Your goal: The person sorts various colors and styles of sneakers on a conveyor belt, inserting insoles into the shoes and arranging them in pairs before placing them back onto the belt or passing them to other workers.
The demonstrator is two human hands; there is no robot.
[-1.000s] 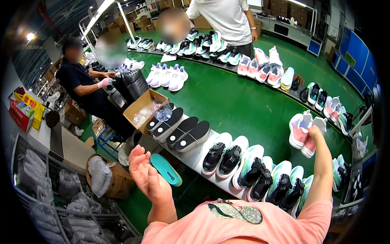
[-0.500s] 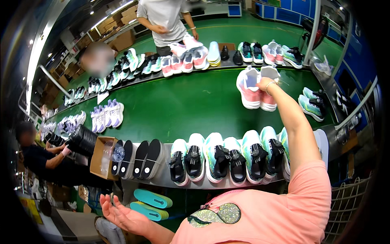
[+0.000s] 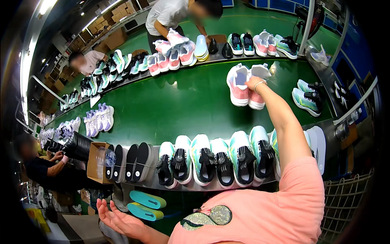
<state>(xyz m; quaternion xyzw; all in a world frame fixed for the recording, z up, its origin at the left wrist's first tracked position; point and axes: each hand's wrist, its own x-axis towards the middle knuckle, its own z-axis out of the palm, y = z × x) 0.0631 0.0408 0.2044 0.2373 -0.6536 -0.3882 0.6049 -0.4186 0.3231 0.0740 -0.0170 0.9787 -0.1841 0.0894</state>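
Note:
Out over the green surface [image 3: 170,110], my right hand [image 3: 253,83] is closed on a pair of pink-and-white sneakers [image 3: 238,91]. The fingers grip the shoes where their collars meet; the fingertips are partly hidden. My left hand [image 3: 122,223] is at the lower left, palm turned up and fingers apart, holding nothing. Nearest to it are two stacks of teal insoles [image 3: 147,200]. Between my body and the green surface stands a row of mint-and-white sneakers [image 3: 201,156] with black tongues, their right end covered by my right arm.
Left of the row lie black insoles [image 3: 142,160] and a cardboard box [image 3: 94,173] with clear plastic. Shoes line the far shelf, where a person in white [image 3: 168,18] bends. Another person [image 3: 48,166] works at left. Mint sneakers [image 3: 305,101] sit at right; a wire basket [image 3: 345,203] stands lower right.
The person in white across from me has bent down toward the far shelf. My right hand keeps its hold on the pink-and-white sneakers. The whole view has shifted slightly.

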